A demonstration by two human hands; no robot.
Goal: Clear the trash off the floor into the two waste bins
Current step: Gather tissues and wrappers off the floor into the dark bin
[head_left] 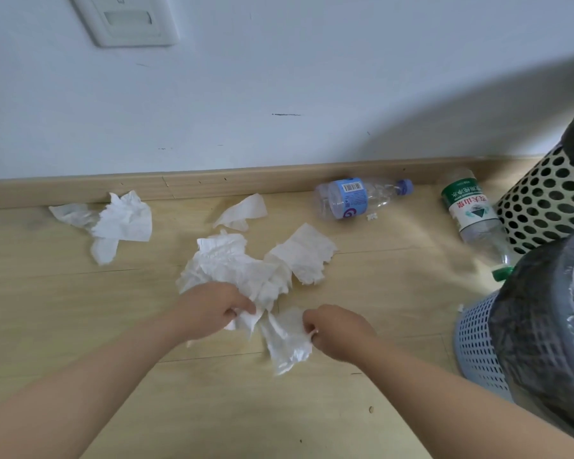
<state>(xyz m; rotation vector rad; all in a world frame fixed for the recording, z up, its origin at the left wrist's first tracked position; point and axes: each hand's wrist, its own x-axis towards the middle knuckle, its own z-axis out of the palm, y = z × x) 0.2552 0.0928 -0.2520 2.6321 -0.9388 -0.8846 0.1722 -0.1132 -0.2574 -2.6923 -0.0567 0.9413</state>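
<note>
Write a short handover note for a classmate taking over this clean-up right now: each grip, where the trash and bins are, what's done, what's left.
Left grip: holds the big crumpled tissue.
Right grip: pinches the smaller tissue.
On the floor: corner tissue and small tissue by the skirting, middle tissue, blue-label bottle and green-label bottle, both lying down.
Bins, at right, dark liners: grey bin, cream bin.
Done: something white shows inside the grey bin.
Left: bin both held tissues, then everything on the floor.
</note>
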